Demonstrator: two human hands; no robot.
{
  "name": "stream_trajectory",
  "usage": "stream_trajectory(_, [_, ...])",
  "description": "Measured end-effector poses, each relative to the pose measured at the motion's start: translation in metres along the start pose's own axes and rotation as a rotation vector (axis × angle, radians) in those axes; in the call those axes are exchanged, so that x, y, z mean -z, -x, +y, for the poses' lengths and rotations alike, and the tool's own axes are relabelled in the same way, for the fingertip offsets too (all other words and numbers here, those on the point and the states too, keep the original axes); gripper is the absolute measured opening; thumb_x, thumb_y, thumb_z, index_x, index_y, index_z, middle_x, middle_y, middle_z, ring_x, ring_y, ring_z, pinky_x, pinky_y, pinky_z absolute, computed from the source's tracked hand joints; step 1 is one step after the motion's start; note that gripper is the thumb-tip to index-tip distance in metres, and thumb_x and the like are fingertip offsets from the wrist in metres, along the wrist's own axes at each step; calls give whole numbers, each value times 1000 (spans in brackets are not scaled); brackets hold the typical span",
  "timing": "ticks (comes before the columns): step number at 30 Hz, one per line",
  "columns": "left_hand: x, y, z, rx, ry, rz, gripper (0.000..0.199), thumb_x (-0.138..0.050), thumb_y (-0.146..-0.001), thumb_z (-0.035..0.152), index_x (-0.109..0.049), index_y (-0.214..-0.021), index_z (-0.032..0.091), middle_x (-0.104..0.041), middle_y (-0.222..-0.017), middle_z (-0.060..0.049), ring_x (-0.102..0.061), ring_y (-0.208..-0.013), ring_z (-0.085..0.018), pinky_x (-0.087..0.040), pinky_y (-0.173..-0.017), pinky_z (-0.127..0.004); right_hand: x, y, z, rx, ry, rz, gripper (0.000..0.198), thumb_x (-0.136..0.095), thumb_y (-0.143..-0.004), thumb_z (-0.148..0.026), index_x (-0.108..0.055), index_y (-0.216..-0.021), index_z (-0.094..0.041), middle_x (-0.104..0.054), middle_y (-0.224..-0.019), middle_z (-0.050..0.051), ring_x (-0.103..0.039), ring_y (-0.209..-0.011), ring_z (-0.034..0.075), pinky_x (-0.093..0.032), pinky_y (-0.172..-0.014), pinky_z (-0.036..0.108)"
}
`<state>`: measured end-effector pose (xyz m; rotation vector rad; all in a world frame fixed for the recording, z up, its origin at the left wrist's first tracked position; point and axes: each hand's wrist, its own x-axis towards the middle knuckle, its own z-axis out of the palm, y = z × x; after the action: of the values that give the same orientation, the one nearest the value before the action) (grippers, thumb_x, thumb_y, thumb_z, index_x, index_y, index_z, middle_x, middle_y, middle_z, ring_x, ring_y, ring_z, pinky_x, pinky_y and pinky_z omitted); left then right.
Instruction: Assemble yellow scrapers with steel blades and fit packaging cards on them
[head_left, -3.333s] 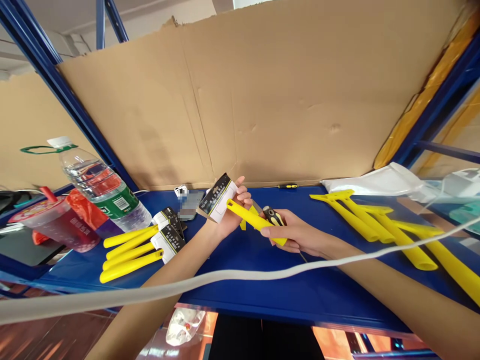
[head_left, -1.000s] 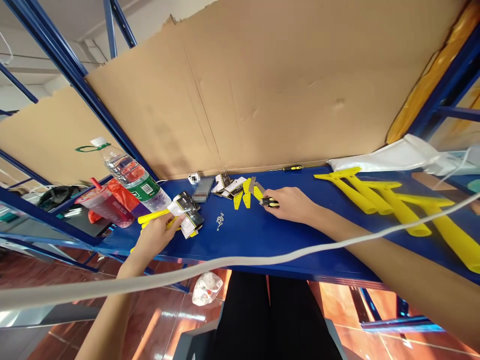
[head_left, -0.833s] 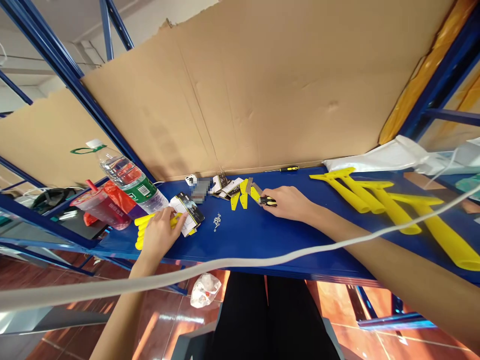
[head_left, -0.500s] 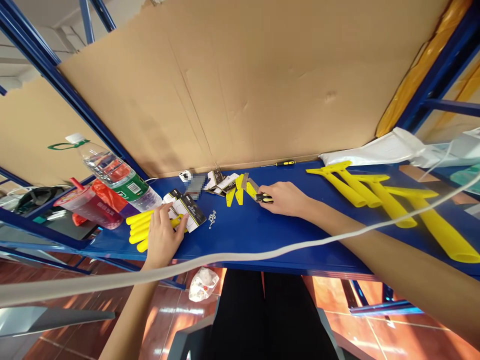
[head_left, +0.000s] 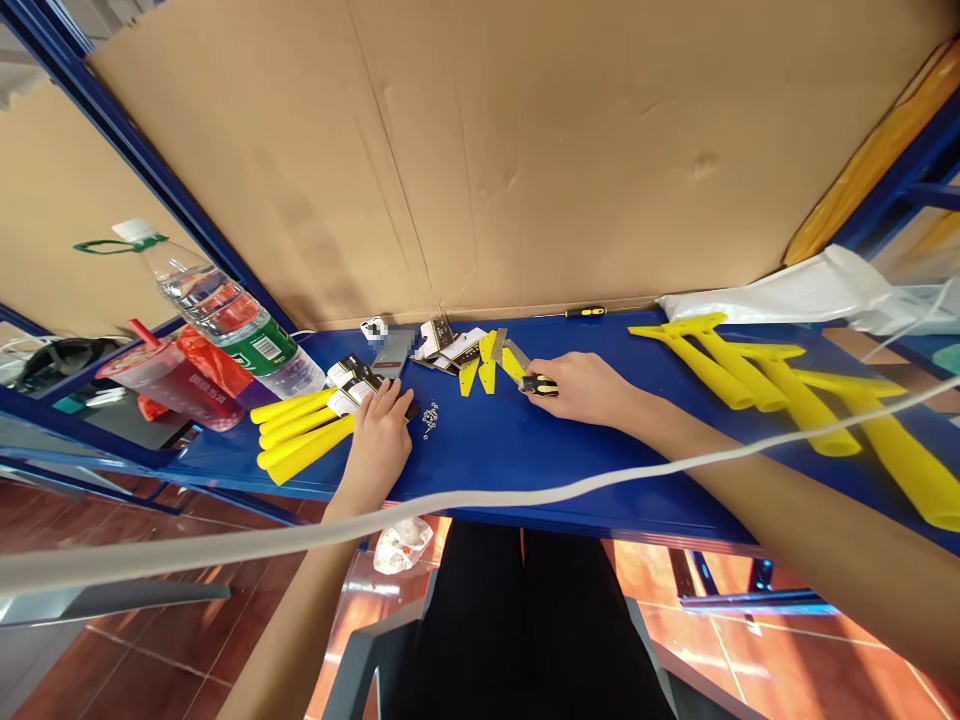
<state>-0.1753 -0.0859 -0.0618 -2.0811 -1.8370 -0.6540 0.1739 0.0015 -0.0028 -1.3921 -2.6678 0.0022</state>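
My left hand (head_left: 381, 430) lies over the printed cards (head_left: 351, 385), its fingers stretched forward and resting on them. Just left of it, several yellow tubular handles (head_left: 304, 430) lie side by side. My right hand (head_left: 581, 388) is closed round a short black-and-yellow tool (head_left: 538, 385); its kind I cannot make out. Beyond that tool, flat yellow blade-like pieces (head_left: 487, 362) and grey metal blades (head_left: 514, 358) lie on the blue table (head_left: 480, 450). A small pile of metal nuts or screws (head_left: 430, 418) sits right of my left hand.
Several yellow T-shaped handles (head_left: 806, 400) lie at the right. A screwdriver (head_left: 585, 312) rests along the cardboard wall (head_left: 525, 200). At the left stand a water bottle (head_left: 232, 320) and a red drink cup (head_left: 176, 380). A pale cable (head_left: 525, 497) crosses the near view.
My left hand has moved right, off the yellow handles and onto the printed cards. My right hand keeps its hold on the black-and-yellow tool. The view has shifted slightly.
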Motion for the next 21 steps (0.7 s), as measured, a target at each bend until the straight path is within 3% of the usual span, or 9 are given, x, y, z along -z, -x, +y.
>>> stream_trajectory(5, [-4, -1, 10, -22, 49, -90, 56, -40, -107, 8, -76, -149, 11, -71, -166, -19, -57, -167, -36, -36, -144, -68, 1, 1, 0, 20, -6, -8, 28, -64, -112, -44, -81, -125, -25, -90, -114, 9, -85, -102, 32, -40, -72, 35])
stream_trajectory(11, [11, 1, 17, -48, 146, -104, 51, -41, -111, 13, -75, -149, 15, -67, -171, -17, -57, -167, -33, -41, -142, -66, 4, 2, -2, 27, -1, -37, 28, -64, -112, -43, -80, -125, -24, -90, -116, 11, -84, -103, 33, -42, -73, 35])
stream_trajectory(16, [31, 9, 10, -94, 211, -14, 42, -45, -116, 25, -79, -140, 20, -72, -165, -14, -66, -158, -30, -48, -140, -59, 4, 1, -1, 41, -2, -38, 28, -65, -111, -43, -80, -124, -24, -90, -115, 11, -84, -103, 33, -42, -73, 35])
stream_trajectory(19, [41, 18, 2, -52, 75, 80, 37, -58, -116, 38, -78, -143, 23, -71, -167, -14, -61, -163, -36, -43, -141, -64, 3, 2, -1, 49, -5, -40, 27, -65, -111, -43, -80, -124, -24, -90, -116, 11, -84, -103, 33, -41, -72, 35])
stream_trajectory(21, [46, 24, -3, 20, -34, 111, 45, -66, -114, 47, -75, -151, 24, -67, -172, -15, -55, -168, -41, -40, -140, -69, 3, 2, -1, 46, -5, -41, 27, -65, -111, -43, -80, -123, -24, -90, -117, 10, -84, -104, 33, -39, -72, 34])
